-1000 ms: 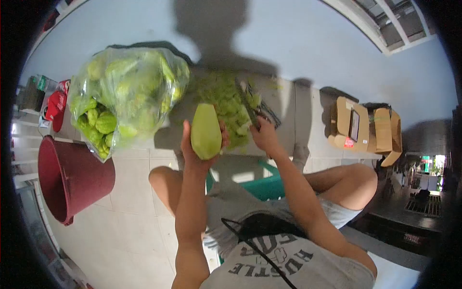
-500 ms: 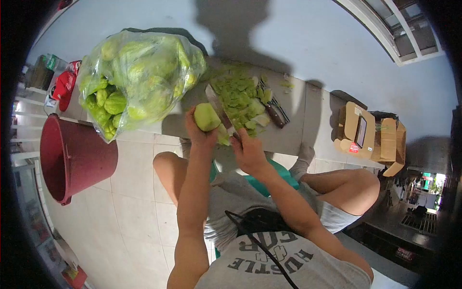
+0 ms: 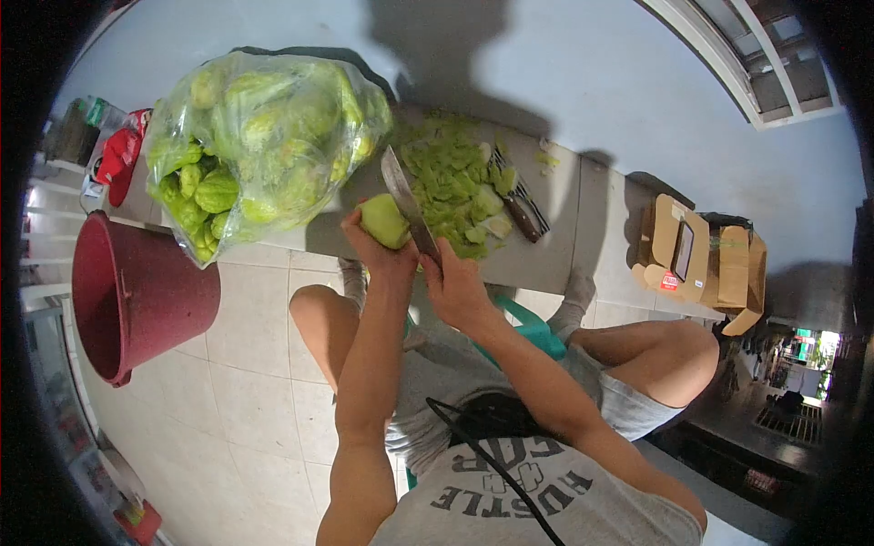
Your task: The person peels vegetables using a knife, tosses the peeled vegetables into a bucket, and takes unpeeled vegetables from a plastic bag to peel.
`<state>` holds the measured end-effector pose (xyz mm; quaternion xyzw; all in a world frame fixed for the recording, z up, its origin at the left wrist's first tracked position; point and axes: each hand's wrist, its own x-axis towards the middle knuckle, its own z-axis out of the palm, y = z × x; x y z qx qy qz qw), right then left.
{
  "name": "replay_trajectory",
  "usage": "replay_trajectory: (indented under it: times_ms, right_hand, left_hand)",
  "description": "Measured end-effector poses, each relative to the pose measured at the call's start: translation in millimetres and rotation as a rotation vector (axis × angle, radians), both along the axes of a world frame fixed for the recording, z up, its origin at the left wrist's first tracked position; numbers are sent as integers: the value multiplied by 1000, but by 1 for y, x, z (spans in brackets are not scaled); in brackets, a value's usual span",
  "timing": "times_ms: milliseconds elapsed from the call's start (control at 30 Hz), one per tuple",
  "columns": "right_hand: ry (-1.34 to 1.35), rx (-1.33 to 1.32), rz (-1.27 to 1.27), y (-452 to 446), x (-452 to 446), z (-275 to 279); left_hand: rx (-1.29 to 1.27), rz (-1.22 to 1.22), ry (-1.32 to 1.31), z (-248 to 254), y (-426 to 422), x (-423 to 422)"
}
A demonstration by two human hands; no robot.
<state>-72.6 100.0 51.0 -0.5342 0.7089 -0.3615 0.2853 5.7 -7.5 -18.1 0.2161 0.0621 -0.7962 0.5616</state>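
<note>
My left hand [image 3: 382, 255] is closed round a pale green peeled vegetable [image 3: 384, 221]. A knife [image 3: 407, 200] with a broad blade is in my right hand [image 3: 452, 280], its blade slanting up to the left along the vegetable's right side. Beyond both hands, a pile of green peelings [image 3: 451, 177] lies on the grey ledge [image 3: 551, 205]. At the right edge of the peelings rests a dark-handled utensil [image 3: 522, 218]. A clear plastic bag [image 3: 282, 146] bulging with green chayote [image 3: 217, 191] stands to the left of my hands.
A dark red bucket [image 3: 164, 296] stands on the tiled floor at the left. Red items [image 3: 118, 156] lie behind it. An open cardboard box [image 3: 678, 246] sits at the right. A green stool [image 3: 528, 329] shows between my legs.
The knife has moved from beyond the vegetable pile's right side to against the held vegetable. Since the last earlier frame, both hands have shifted slightly left. The vegetable was upright earlier and is now tilted.
</note>
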Motion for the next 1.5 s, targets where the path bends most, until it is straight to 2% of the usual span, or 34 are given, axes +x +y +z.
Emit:
replay_trajectory:
  times_ms: [133,200,300,467,600,633,700,800,867,900,933,967,1000,1033,1067,1133,1200,1267,1367,1433,1500]
  right_hand:
    - [-11,40,-23,2,-4,7]
    - [-56,72,-27,2,-11,15]
    - [-30,41,62,6,-17,21]
    - [-38,64,39,10,-13,14]
    - [-31,75,57,4,-13,12]
    - [10,15,38,4,-10,6]
    - [61,-47,24,4,-11,2]
    - [-11,-12,24,-1,-13,1]
    - [200,-101,99,0,-28,5]
    - [196,-99,96,2,-36,9]
    - [45,33,119,1,-47,16]
    - [-107,168,139,3,-54,24]
    - [-106,170,138,5,-56,38]
    - [-170,235,145,4,-58,54]
    - [-236,301,150,4,-59,62]
    - [-216,251,114,7,-59,43]
    - [-197,197,81,9,-52,25]
    - [-240,222,-75,11,-44,15]
    - [-311,206,-37,11,-45,22]
    - [-287,196,-8,9,-47,25]
    - [-238,188,14,8,-44,24]
  left_hand:
    - [8,27,-30,16,-3,1]
    - [-20,-83,-139,20,-9,11]
    - [-89,-146,-140,14,-9,16]
    - [-8,-149,-142,4,-1,5]
    - [5,-214,-223,22,-1,6]
    - [5,-222,-222,21,2,4]
    - [-35,-278,-52,14,6,-1]
    - [67,-286,-134,5,2,0]
    - [31,-295,-192,5,2,6]
    - [2,-308,-248,6,5,10]
    - [0,-306,-247,12,5,14]
    - [-136,-342,-262,17,7,22]
    - [-272,-377,-275,20,8,28]
    - [-453,-438,-169,20,5,32]
    - [-453,-438,-167,18,5,30]
    - [-484,-450,-338,25,8,21]
    - [-431,-439,-319,35,14,9]
    - [-377,-430,-297,42,16,4]
    - [-325,-491,-390,44,14,7]
    - [-396,-537,-495,40,12,14]
    - [-359,-466,-407,38,20,2]
